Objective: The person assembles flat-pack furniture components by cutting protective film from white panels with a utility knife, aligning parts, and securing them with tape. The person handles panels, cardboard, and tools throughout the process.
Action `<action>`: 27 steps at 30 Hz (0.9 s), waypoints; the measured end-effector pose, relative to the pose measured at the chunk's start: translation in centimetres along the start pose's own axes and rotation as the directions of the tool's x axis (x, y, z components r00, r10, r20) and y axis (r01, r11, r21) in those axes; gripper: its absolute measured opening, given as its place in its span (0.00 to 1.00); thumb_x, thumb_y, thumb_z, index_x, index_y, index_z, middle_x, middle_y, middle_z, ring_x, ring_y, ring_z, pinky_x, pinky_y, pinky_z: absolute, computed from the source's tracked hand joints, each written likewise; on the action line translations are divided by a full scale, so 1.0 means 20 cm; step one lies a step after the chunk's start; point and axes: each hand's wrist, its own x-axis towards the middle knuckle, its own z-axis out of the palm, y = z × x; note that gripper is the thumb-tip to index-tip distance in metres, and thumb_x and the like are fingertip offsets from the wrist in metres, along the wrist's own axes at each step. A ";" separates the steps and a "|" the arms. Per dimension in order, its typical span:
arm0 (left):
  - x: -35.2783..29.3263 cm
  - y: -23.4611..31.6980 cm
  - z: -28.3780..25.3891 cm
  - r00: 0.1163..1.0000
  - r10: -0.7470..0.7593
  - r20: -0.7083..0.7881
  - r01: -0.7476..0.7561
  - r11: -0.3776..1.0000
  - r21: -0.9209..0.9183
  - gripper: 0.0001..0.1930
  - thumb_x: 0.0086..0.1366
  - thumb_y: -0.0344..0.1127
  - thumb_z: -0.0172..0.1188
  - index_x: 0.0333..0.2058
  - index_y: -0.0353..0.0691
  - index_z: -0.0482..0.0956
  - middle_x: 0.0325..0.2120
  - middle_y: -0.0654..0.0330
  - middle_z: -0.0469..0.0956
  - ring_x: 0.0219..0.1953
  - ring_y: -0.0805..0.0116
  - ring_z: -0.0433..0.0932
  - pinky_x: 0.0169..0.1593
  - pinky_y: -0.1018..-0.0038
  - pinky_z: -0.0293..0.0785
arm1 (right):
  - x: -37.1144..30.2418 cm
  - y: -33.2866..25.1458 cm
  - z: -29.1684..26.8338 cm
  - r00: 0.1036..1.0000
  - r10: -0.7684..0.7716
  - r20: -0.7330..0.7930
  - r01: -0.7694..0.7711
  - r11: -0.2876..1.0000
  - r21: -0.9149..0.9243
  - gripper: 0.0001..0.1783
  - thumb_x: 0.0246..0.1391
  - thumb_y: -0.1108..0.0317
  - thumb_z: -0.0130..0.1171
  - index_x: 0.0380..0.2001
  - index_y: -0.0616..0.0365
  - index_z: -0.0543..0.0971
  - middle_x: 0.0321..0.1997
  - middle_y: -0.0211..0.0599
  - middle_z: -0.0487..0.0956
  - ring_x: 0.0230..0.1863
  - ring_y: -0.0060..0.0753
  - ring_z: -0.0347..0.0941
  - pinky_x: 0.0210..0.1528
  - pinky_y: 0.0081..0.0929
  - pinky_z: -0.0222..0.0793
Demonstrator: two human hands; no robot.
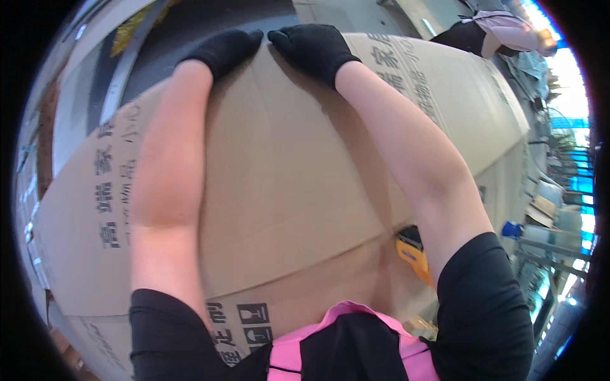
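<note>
A large brown cardboard box [286, 165] with dark printing spreads in front of me, and a seam crosses its near part. At its far edge, my left hand [222, 52] and my right hand [311, 52], both in black gloves, lie close together with a small gap between them. The fingers of each hand are curled over the cardboard's edge, and some fingertips are hidden behind it. Beside my right upper arm, a yellow-orange and black hand tool [414, 253] rests on the near part of the cardboard, partly covered by the arm.
Beyond the far edge lies a dark grey surface [222, 20] with a pale metal strip [124, 79] to its left. Another person [502, 32], in pink and black, is at the far right. Racks and stacked goods [549, 222] stand along the right side.
</note>
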 end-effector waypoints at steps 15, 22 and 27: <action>0.02 0.49 0.33 0.552 0.725 -0.412 -0.651 0.684 0.329 0.27 0.66 0.45 0.53 0.63 0.47 0.65 0.59 0.50 0.68 0.60 0.49 0.67 0.64 0.61 0.61 | -2.09 -0.30 -0.50 0.878 0.451 0.158 -0.454 0.891 -0.022 0.56 0.31 0.54 0.76 0.64 0.62 0.60 0.41 0.46 0.78 0.45 0.53 0.73 0.55 0.45 0.61; -0.14 0.67 0.26 0.436 0.738 -0.515 -0.809 0.572 0.135 0.27 0.60 0.33 0.59 0.59 0.42 0.68 0.52 0.48 0.74 0.51 0.49 0.74 0.57 0.63 0.69 | -2.04 -0.36 -0.50 0.972 0.219 -0.083 -0.208 0.970 0.130 0.47 0.33 0.69 0.70 0.62 0.59 0.63 0.45 0.44 0.75 0.47 0.54 0.70 0.56 0.48 0.60; -0.32 0.89 0.19 0.575 0.641 -0.508 -0.816 0.490 -0.307 0.31 0.60 0.40 0.64 0.61 0.42 0.67 0.57 0.51 0.71 0.58 0.54 0.70 0.62 0.64 0.64 | -1.99 -0.43 -0.69 0.962 0.046 -0.268 -0.075 0.992 -0.100 0.48 0.33 0.69 0.71 0.61 0.55 0.60 0.48 0.50 0.73 0.47 0.59 0.70 0.53 0.56 0.60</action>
